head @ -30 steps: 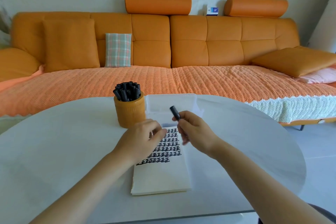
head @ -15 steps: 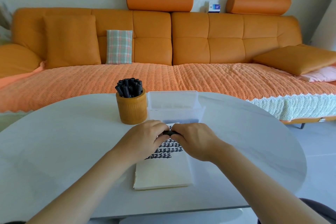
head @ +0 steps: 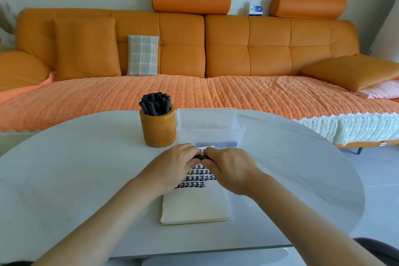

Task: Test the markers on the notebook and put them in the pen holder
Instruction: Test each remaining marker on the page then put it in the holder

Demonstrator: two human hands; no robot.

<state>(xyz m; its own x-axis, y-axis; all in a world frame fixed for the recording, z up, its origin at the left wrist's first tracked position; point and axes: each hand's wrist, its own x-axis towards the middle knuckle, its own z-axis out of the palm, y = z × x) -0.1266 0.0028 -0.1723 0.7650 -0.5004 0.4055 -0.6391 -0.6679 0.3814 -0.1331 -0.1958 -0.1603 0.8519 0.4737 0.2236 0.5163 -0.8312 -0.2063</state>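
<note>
**Above the notebook's far end, two hands close on one marker**

Between the curled fingers (head: 186,151) of the left hand (head: 172,167) and those of the right hand (head: 230,168), a short stretch of a black marker (head: 201,158) shows. Both hands pinch it, knuckles up and fingertips meeting, so the rest of its barrel is hidden. Whether the cap is on or off cannot be told.

The hands hover over the far end of the notebook (head: 196,207), which lies open near the middle of the white table (head: 86,168), a little toward the near edge. Rows of black test marks (head: 194,180) cover the part of the page just under the wrists, and the near half of the page is bare.

Beyond the left hand, toward the far edge, stands the orange pen holder (head: 158,134), upright and packed with black markers (head: 155,103). A clear plastic box (head: 207,125) sits just to its right, lid tilted back, its near wall close to the notebook's far edge. Something dark lies low inside it, too blurred to name.

Past the far edge runs an orange sofa (head: 237,49) with a plaid cushion (head: 143,55).
</note>
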